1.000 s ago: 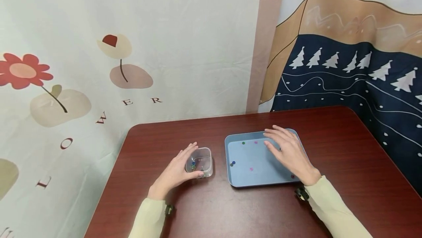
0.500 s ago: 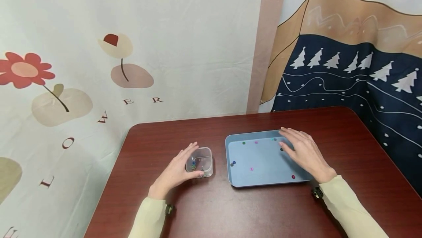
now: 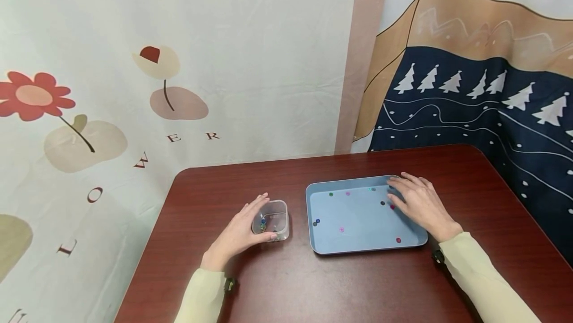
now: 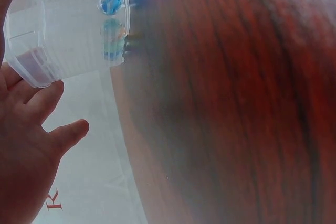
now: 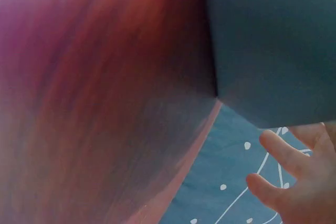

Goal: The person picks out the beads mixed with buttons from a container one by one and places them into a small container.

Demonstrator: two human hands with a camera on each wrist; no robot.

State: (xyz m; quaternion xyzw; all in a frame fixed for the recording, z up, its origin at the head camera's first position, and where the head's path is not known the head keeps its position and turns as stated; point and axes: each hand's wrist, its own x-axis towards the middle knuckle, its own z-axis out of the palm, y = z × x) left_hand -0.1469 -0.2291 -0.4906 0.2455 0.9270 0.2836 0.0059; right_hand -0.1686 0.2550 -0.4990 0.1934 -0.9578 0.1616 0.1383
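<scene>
A small clear plastic box (image 3: 281, 216) stands left of the tray, held between the thumb and fingers of my left hand (image 3: 239, 233). Blue and greenish glass-like beads (image 4: 110, 3) lie in the box in the left wrist view. Over the right end of a shallow blue tray (image 3: 362, 221) is my right hand (image 3: 423, 208), its fingers loosely bent with nothing seen in them. A dark red round piece (image 3: 392, 207) lies right by that thumb, and a dark piece (image 3: 382, 203) sits just left of it. The right wrist view shows the tray's side hiding some fingertips.
More small round pieces lie scattered in the tray: a green one (image 3: 331, 194), pink ones (image 3: 341, 230), a blue one (image 3: 318, 221) and a red one (image 3: 398, 240) near the front right. Both rest on a dark red-brown table (image 3: 313, 283). A printed curtain (image 3: 268, 64) hangs behind.
My right hand has moved right across the tray to its right end, uncovering several pieces near the back and right. My left hand stays on the box.
</scene>
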